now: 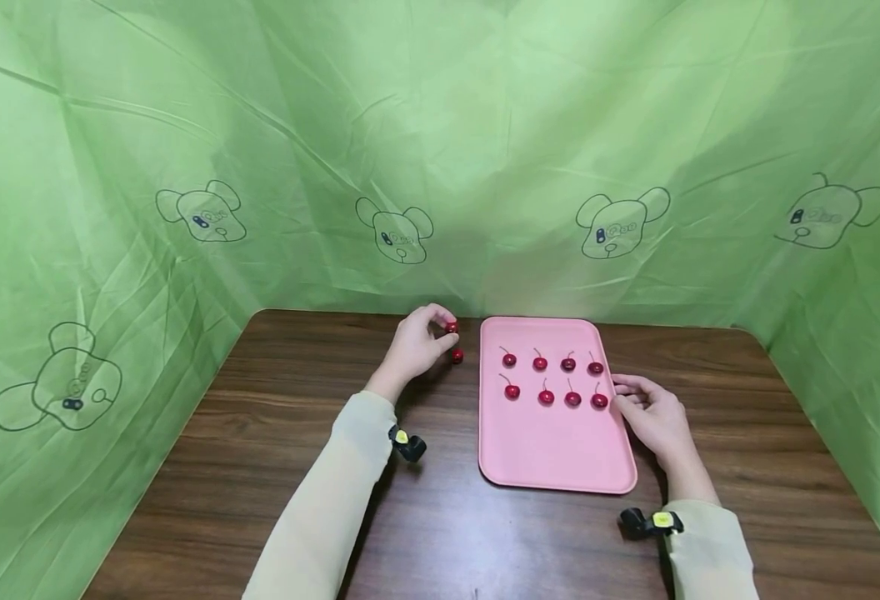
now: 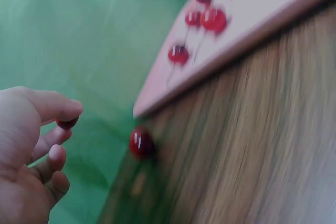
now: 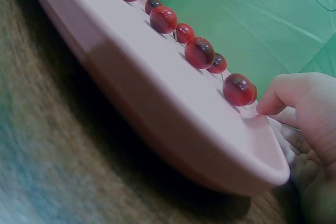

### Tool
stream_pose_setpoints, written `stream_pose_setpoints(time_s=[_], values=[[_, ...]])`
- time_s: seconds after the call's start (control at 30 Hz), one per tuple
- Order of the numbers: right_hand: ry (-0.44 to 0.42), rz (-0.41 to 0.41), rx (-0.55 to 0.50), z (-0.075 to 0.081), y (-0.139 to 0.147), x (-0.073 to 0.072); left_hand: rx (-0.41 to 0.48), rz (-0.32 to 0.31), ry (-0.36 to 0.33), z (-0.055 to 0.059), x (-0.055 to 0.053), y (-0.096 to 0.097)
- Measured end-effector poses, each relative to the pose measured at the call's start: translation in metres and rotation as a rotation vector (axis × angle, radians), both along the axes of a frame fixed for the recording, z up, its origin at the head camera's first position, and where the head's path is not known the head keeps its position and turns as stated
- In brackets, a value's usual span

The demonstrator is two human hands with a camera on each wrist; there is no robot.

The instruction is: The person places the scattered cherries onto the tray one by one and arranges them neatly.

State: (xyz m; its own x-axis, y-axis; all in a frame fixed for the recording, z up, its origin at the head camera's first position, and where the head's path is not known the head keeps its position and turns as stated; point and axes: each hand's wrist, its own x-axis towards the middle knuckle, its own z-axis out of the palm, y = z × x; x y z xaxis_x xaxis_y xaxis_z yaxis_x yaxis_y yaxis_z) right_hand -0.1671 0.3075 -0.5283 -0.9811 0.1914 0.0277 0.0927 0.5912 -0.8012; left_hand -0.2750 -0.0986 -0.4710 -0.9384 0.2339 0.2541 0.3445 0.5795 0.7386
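My left hand (image 1: 414, 343) is beyond the tray's left side and pinches a red cherry (image 1: 451, 327) between thumb and fingers. In the left wrist view that cherry (image 2: 67, 124) is partly covered by a fingertip. Just below the hand, a second cherry (image 1: 457, 356) lies on the table, close to the tray's left edge. My right hand (image 1: 657, 418) grips the right rim of the pink tray (image 1: 552, 458), thumb on the rim and the other fingers along its outer side. Two rows of stemmed cherries (image 1: 546, 397) lie across the tray's upper half.
The dark wooden table (image 1: 260, 433) carries the tray right of its middle. Green cloth (image 1: 485, 150) with drawn bear heads hangs behind the table and at both sides. A black wrist device (image 1: 407, 444) sits on the left sleeve, another (image 1: 650, 522) on the right.
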Motion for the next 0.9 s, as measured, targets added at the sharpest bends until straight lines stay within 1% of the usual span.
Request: stream_pose_setpoints(time_s=[0.17, 0.27, 0.4, 0.53, 0.77, 0.9], values=[[-0.002, -0.005, 0.003, 0.000, 0.000, -0.001, 0.047, -0.006, 0.061, 0.009, 0.018, 0.029], [0.002, -0.004, 0.005, 0.000, 0.000, -0.001, 0.070, -0.006, 0.077, 0.012, 0.027, 0.045], [0.009, 0.001, 0.001, 0.000, 0.001, 0.000, 0.104, -0.004, 0.069, 0.016, 0.040, 0.064], [0.008, 0.002, -0.004, 0.001, 0.000, 0.000, 0.141, -0.006, 0.060, 0.016, 0.049, 0.079], [-0.004, 0.002, -0.005, 0.001, 0.000, 0.000, 0.170, -0.035, 0.062, 0.017, 0.061, 0.102], [-0.009, 0.005, -0.001, 0.002, 0.000, 0.000, 0.173, -0.064, 0.039, 0.018, 0.071, 0.116]])
